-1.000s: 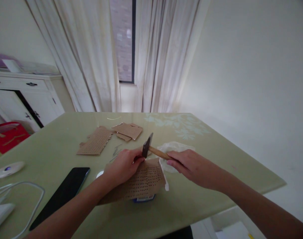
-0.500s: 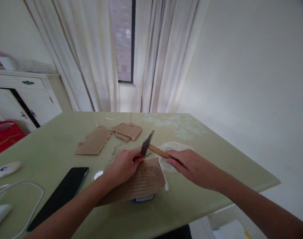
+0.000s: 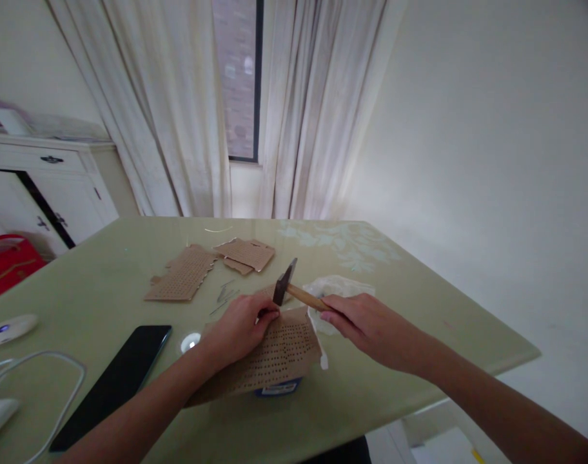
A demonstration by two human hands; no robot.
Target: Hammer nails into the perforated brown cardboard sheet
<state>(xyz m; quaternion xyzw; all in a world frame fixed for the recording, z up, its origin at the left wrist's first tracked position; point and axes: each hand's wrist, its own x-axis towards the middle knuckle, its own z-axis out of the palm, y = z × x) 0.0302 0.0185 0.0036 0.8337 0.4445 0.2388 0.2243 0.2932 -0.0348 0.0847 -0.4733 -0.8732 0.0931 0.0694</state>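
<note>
My right hand is wrapped round the wooden handle of a hammer. The hammer's dark metal head is just above the fingertips of my left hand. Those fingers are pinched together over a cardboard piece covered in rows of small punched holes; what they pinch is hidden. The cardboard has a torn right edge and rests over a blue box, of which only the front shows. Several thin grey nails lie loose on the table, beyond my left hand.
Other punched cardboard pieces lie further back on the green table. A clear plastic bag is behind the hammer. At left are a black phone, a white cable and a round white device.
The hammer head has dipped slightly toward my left fingertips. Both hands keep their grips, and the cardboard stays nearly in place.
</note>
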